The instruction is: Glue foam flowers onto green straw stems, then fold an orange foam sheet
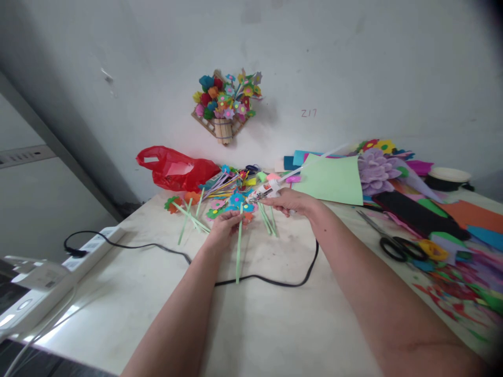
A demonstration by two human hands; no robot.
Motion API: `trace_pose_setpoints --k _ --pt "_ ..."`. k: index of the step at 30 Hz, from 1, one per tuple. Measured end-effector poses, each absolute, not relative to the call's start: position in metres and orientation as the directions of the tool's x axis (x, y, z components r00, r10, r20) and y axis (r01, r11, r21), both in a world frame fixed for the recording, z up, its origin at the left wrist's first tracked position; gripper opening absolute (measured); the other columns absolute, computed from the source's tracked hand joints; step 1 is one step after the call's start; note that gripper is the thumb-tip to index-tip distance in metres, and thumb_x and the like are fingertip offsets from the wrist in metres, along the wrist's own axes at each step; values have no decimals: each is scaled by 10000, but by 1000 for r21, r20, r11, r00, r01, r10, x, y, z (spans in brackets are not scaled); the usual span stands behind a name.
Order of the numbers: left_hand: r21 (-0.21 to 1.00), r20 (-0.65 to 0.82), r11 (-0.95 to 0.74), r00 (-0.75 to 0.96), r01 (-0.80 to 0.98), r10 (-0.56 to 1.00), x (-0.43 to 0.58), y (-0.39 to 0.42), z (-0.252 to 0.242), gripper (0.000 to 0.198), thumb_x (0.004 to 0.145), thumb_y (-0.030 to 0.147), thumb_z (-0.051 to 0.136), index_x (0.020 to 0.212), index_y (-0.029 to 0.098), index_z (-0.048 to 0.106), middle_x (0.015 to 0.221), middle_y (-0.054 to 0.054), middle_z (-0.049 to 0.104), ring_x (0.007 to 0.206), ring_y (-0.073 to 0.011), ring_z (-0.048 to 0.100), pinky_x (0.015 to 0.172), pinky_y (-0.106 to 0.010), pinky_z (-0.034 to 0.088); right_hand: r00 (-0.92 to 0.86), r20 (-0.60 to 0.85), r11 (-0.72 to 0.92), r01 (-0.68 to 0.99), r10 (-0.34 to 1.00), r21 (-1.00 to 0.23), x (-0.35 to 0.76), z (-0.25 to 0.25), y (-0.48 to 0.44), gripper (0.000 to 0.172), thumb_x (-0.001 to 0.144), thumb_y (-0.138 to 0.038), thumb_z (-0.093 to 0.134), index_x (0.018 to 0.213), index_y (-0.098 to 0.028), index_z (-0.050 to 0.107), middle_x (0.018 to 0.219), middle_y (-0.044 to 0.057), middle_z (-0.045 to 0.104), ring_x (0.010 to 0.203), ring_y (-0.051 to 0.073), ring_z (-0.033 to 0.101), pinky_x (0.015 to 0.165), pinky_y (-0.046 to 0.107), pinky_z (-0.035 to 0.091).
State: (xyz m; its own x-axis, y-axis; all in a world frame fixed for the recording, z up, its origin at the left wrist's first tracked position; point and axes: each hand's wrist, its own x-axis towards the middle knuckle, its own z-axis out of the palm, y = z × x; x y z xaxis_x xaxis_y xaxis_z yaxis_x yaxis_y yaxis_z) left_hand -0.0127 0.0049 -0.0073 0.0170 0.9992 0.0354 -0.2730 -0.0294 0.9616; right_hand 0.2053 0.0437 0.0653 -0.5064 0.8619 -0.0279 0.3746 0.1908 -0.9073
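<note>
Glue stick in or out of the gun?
Partly in: the glue stick juts from the rear of the gun in the right hand.

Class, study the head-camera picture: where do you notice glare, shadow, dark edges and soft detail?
Head view, lower left: bright glare on the tabletop beside the power strip; head view, lower centre: a faint shadow right of the left forearm; head view, right-hand corners: darkened; head view, centre and right: soft detail on the glue gun and coloured scraps.

Slim pale-green strip [239, 246], straight, white glue gun [271, 189] near its far end (long translucent stick [301, 169] jutting behind)
</note>
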Motion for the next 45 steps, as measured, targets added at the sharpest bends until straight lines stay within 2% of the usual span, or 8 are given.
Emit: trace_pose_setpoints --k 9,13,16,19,22,25,38,45 --pt "964 49 -37 40 -263 998 -13 4 -7 207 616 255 745 732 126 632 650 -46 675 492 -96 564 422 -188 343 -464 -10 197 395 886 -897 207 64 46 435 639 -577 676 695 -195 476 519 -52 407 421 65 353 338 203 298" --pt "961 40 -30 31 -277 999 -11 2 -4 206 604 250 749 731 129 642 648 -39 674 494 -94 566 441 -191 370 -344 80 242 459 936 -855 210 61 52 393 683 -553 646 778 -192 523 535 -36 439 444 85 404 366 210 318" --pt "957 29 -29 -4 -290 1000 -10 0 -1 212 581 247 759 714 135 638 618 -28 665 488 -97 567 444 -192 380 -214 131 242 657 968 -715 215 60 60 370 699 -531 630 853 -201 568 602 3 536 540 132 511 447 228 367" --pt "955 42 -48 -26 -292 999 -10 -1 2 224 573 255 762 720 136 641 610 -23 660 483 -91 559 433 -187 371 -200 193 269 842 961 -467 225 58 65 357 707 -524 611 899 -223 603 816 47 644 749 201 597 578 260 412" --pt "945 80 -87 -34 -315 996 -12 0 3 219 570 251 764 715 136 647 603 -15 651 480 -80 549 446 -184 377 -238 180 279 926 954 -255 235 52 69 334 743 -461 568 985 -233 598 977 64 663 878 244 610 661 290 424" --pt "935 101 -110 -45 -337 994 -13 1 4 199 574 240 764 695 137 645 597 -11 644 473 -81 544 450 -192 378 -222 101 236 959 970 -157 242 42 72 373 751 -396 538 1081 -224 569 1002 81 668 901 262 617 681 309 426" --pt "918 90 -106 -59 -381 994 -17 2 8 173 592 244 755 675 133 650 602 -14 647 449 -74 538 400 -180 332 -257 -69 243 957 964 -161 250 24 87 463 726 -329 538 1174 -218 570 1167 109 616 992 268 593 778 326 426" --pt "919 92 -117 -82 -377 992 -16 2 8 196 573 241 755 692 125 651 596 -20 647 433 -75 526 383 -184 323 -239 163 257 961 957 -100 232 59 66 372 763 -279 506 1108 -224 635 1141 87 636 1038 274 569 884 381 371"
